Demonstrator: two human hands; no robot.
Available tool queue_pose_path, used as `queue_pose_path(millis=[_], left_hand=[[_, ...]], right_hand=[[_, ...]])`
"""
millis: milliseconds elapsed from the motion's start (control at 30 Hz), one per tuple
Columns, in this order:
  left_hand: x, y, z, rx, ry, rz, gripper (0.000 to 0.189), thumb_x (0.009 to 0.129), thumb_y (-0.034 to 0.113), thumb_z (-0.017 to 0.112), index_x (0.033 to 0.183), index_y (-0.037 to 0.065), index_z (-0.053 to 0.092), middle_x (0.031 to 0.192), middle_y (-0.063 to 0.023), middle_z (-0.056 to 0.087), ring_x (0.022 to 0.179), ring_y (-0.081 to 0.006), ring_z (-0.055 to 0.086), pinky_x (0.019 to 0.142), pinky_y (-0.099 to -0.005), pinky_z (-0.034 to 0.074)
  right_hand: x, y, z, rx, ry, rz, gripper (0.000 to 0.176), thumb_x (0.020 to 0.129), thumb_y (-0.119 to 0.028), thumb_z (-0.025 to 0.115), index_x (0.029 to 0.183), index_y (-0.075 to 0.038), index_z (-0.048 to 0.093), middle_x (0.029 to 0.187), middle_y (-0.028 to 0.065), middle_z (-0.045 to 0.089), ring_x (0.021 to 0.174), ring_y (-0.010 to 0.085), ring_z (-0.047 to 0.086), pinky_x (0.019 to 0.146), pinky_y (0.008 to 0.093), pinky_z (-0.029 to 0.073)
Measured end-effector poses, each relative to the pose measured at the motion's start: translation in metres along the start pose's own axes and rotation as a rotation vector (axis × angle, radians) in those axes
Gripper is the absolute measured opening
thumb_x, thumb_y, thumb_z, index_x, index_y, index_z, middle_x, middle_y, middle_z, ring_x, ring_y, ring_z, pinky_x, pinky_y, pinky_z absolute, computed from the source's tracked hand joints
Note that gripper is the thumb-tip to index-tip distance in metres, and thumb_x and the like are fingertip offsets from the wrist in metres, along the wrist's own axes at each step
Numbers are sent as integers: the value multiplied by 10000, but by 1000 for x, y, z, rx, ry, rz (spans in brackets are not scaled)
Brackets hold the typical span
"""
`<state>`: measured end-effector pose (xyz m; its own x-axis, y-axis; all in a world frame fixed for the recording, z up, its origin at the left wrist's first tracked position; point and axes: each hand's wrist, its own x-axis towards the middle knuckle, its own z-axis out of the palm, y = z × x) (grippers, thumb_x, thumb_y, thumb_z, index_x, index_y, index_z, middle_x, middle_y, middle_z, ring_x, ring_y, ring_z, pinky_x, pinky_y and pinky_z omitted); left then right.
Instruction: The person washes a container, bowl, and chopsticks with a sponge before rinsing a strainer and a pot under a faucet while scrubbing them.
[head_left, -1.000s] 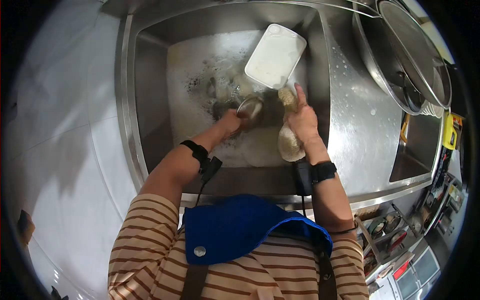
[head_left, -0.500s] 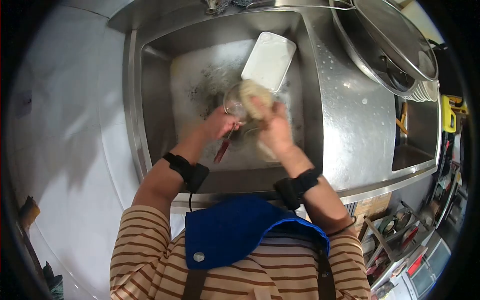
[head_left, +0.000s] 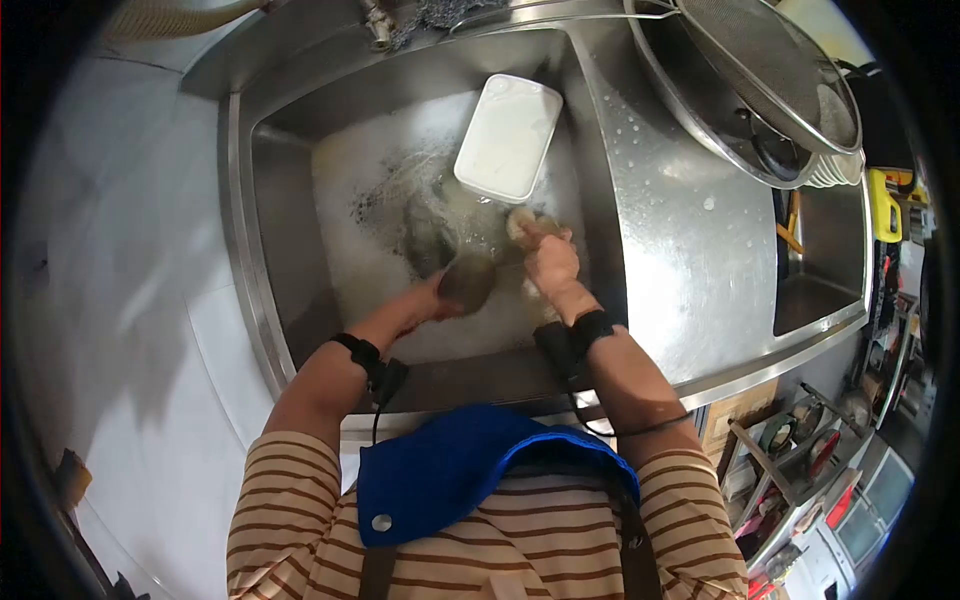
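Over the soapy water in the metal sink (head_left: pixel 285 200), my left hand (head_left: pixel 428 302) is closed on a round, brownish-grey utensil (head_left: pixel 468 283), blurred by motion. Its handle is hidden in this view. My right hand (head_left: pixel 553 262) grips a cream-coloured scrubbing cloth (head_left: pixel 520 226), partly covered by the fingers, to the right of the utensil. A white rectangular tub (head_left: pixel 510 135) sits in the water just beyond my right hand. Below that wrist, a pale shape shows at the water.
On the right, the wet steel drainboard (head_left: pixel 690 270) bears a large pan (head_left: pixel 690 110) with a mesh strainer (head_left: pixel 765 65) over it. A smaller basin (head_left: pixel 815 305) lies farther right. The faucet (head_left: pixel 378 25) is at the sink's back edge.
My hands have moved apart; the cloth has come off the utensil. My left hand is lower and has turned the utensil, so its dark red handle no longer shows. The view has shifted slightly.
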<state>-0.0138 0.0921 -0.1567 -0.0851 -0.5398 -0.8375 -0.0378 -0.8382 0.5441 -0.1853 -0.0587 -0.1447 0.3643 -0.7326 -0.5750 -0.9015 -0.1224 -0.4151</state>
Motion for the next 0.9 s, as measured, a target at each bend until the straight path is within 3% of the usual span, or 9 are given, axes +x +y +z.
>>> queue_pose_path(millis=[133,233,300,433,533,600,667,800,900], left_hand=[[-7,-26,-2,574,-20,-143,570,744,153,647,1259,77,415,1147,-163,535,1027,-283,524,843,-370,430],[-12,-25,-4,891,-298,62,501,797,187,561,1253,43,412,1207,-226,475,1137,-314,453,908,-409,384],[8,-69,2,1007,26,265,387,804,184,505,1159,31,508,1094,-210,551,1044,-298,520,873,-406,401],[15,-1,17,1115,144,107,297,788,183,493,1033,48,593,930,-164,616,927,-310,563,837,-398,411],[42,6,17,975,493,656,218,770,167,499,896,84,656,807,-80,642,825,-297,589,818,-458,390],[36,15,21,1672,232,108,226,785,172,493,904,114,676,866,-80,647,848,-312,587,857,-559,333],[18,9,4,1738,324,-68,232,792,176,493,917,148,687,903,-77,649,877,-323,580,893,-638,244],[11,-54,-73,1458,-62,-365,227,756,197,538,922,124,673,913,-110,645,835,-354,594,770,-553,425],[-17,-37,-86,1288,54,-117,178,736,178,541,837,83,653,893,-144,629,808,-349,600,673,-467,477]], right_hand=[[-19,-21,12,-13,185,-361,545,728,-57,499,1217,-297,484,1217,205,410,1092,361,448,899,385,409],[-23,-42,30,-120,-89,-511,583,709,-22,510,1215,-309,485,1196,197,409,1068,373,455,881,394,423],[-29,-47,43,-36,-102,-598,580,700,-37,534,1213,-303,480,1177,196,409,1055,393,454,867,406,428],[-29,-55,17,-210,-59,-555,552,728,-136,572,1233,-321,448,1241,220,365,1097,412,414,846,394,441],[-13,-32,30,-385,-119,-549,517,757,-198,571,1238,-333,440,1284,220,332,1123,401,398,838,381,444],[10,-1,66,-483,-188,-433,497,768,-190,556,1242,-297,449,1291,166,328,1149,367,367,848,450,410],[18,16,70,-559,-277,-312,480,780,-183,541,1245,-262,457,1298,113,324,1176,334,337,858,518,376],[41,32,64,-585,-356,-78,361,788,-217,529,1146,-256,557,1321,106,342,1193,311,364,856,498,392],[22,0,-10,-207,-344,-164,442,755,-193,550,1182,-307,521,1267,159,406,1134,394,431,898,385,410]])
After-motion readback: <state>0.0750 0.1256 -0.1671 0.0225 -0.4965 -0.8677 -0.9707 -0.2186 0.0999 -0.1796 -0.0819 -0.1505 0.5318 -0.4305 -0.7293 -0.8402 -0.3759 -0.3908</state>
